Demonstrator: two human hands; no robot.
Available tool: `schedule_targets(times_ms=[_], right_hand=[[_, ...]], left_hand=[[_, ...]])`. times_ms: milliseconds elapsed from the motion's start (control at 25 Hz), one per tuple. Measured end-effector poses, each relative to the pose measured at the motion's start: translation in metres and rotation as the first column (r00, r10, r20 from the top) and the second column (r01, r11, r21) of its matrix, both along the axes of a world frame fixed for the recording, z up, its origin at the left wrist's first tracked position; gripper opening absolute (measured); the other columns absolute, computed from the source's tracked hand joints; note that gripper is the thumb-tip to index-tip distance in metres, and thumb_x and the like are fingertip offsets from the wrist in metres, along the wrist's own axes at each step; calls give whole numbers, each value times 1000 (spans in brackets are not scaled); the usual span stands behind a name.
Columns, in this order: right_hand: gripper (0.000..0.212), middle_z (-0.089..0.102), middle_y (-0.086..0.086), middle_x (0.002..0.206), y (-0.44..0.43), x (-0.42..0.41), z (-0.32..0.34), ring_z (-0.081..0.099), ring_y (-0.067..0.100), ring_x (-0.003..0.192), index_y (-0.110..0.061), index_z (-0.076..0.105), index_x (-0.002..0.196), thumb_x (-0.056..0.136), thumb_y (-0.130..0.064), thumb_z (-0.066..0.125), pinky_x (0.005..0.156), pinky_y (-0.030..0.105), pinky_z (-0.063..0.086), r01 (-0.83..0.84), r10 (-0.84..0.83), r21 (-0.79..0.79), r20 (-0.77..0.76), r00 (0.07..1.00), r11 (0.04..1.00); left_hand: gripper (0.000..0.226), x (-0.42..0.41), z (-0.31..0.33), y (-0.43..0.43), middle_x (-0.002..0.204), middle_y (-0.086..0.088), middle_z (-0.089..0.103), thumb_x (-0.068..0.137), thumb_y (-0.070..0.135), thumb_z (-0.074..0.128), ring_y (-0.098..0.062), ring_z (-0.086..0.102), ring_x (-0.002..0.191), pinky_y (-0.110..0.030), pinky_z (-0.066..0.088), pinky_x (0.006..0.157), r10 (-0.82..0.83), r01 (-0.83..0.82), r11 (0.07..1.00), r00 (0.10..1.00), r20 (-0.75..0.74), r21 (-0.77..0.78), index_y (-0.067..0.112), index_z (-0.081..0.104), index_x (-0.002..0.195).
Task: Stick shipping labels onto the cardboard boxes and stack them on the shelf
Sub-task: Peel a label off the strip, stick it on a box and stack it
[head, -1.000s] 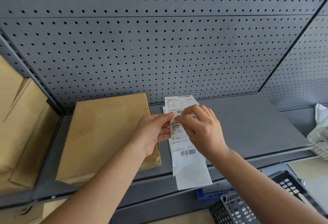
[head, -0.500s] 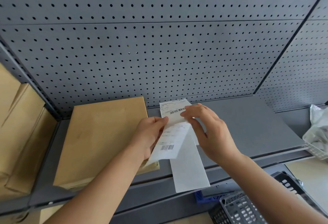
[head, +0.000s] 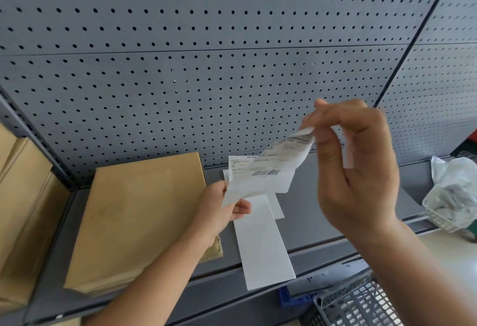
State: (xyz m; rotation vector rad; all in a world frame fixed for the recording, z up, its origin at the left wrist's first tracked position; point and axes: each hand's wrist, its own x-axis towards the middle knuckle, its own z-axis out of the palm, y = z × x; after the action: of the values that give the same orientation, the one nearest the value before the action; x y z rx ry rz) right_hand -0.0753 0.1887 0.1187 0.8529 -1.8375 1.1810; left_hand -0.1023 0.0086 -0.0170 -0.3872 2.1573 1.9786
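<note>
Head view, largest first?
— Grey pegboard wall [head: 232, 42] across the whole back. Under it, grey metal shelf [head: 330, 196].
On the shelf?
— Flat cardboard box [head: 142, 217] on the left part, plain brown top up. Past an upright further left, more cardboard boxes [head: 20, 196]. Far right, wire basket [head: 441, 223] holding crumpled clear plastic. Bottom right, below the shelf, grey slotted crate [head: 361, 305].
Hands?
— Right hand [head: 356, 178] high and nearest the camera, thumb and forefinger pinching the top end of a shipping label [head: 271, 173]. Left hand [head: 219, 212] lower, near the box's right edge, pinching the label's bottom corner.
Label's place?
— In the air above the shelf, slanting between both hands, barcode side toward the camera, blurred. Right of the box, not touching it. Beneath, flat on the shelf, blank white sheet [head: 263, 248] overhanging the front edge, and a printed slip [head: 238, 164] at its far end.
</note>
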Motion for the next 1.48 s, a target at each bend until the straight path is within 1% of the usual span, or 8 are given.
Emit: schedule_targets(times_ms=[320, 560, 840, 960, 1160, 1320, 1400, 1480], right_hand=[[32, 52, 4, 104, 2, 20, 44, 58, 40, 89, -18, 41, 110, 96, 11, 40, 81, 48, 47, -31, 21, -49, -188, 982, 998], [26, 57, -8, 104, -5, 12, 33, 58, 9, 94, -18, 51, 111, 98, 4, 48, 83, 24, 43, -42, 44, 61, -32, 999, 997], [18, 60, -17, 100, -28, -12, 1, 59, 7, 93, -18, 62, 112, 100, -8, 52, 78, 14, 43, -96, 39, 289, 199, 979, 953], [18, 62, -17, 101, -46, -19, -8, 60, 10, 96, -16, 64, 112, 100, -8, 55, 78, 21, 48, -141, 58, 319, 258, 965, 937], [33, 59, -17, 124, -82, -31, -21, 54, 3, 119, -27, 55, 133, 100, -25, 57, 92, 19, 49, -191, 47, 325, 403, 914, 926], [29, 67, -16, 118, -112, -44, -44, 63, -2, 108, -32, 57, 127, 98, -34, 58, 93, 24, 53, -279, 140, 7, 854, 501, 960], [24, 74, -8, 112, -127, -45, -61, 71, 7, 101, -25, 62, 122, 100, -30, 58, 94, 36, 57, -328, 242, -165, 947, 211, 930], [19, 77, -1, 108, -142, -45, -75, 74, 16, 99, -16, 67, 116, 100, -23, 58, 94, 43, 58, -342, 260, -214, 961, 96, 915]], left_hand=[[25, 3, 4, 6, 84, -11, 77, 100, 22, 58, -24, 75, 76, -45, 62, 84, -32, 24, 990, 998, -54, -142, 1, 63, 113], [19, 20, 27, 1, 64, 2, 72, 96, 8, 57, -3, 62, 48, -35, 61, 56, -31, 3, 987, 985, -171, -163, 3, 64, 80], [65, 46, 76, -56, 102, -18, 74, 90, 69, 45, -31, 69, 91, -41, 57, 76, -19, 127, 976, 859, -511, 177, 13, 76, 102], [33, 62, 86, -64, 98, -8, 78, 83, 47, 65, -24, 73, 90, -31, 59, 74, -122, 159, 987, 849, -515, 29, 21, 78, 99], [15, 67, 76, -84, 89, -4, 80, 85, 27, 69, -17, 75, 81, -23, 58, 65, 114, -103, 994, 875, -471, 49, 16, 77, 90], [13, 63, 63, -120, 91, 0, 80, 91, 24, 68, -16, 76, 82, -26, 57, 64, 314, -309, 948, 876, -366, 73, 15, 76, 96], [13, 62, 53, -137, 93, -2, 80, 94, 25, 67, -23, 75, 86, -37, 56, 68, 365, -361, 930, 884, -293, 71, 17, 76, 97], [12, 62, 44, -151, 93, -2, 80, 95, 26, 67, -23, 76, 87, -43, 56, 72, 379, -381, 924, 892, -246, 42, 19, 76, 97]])
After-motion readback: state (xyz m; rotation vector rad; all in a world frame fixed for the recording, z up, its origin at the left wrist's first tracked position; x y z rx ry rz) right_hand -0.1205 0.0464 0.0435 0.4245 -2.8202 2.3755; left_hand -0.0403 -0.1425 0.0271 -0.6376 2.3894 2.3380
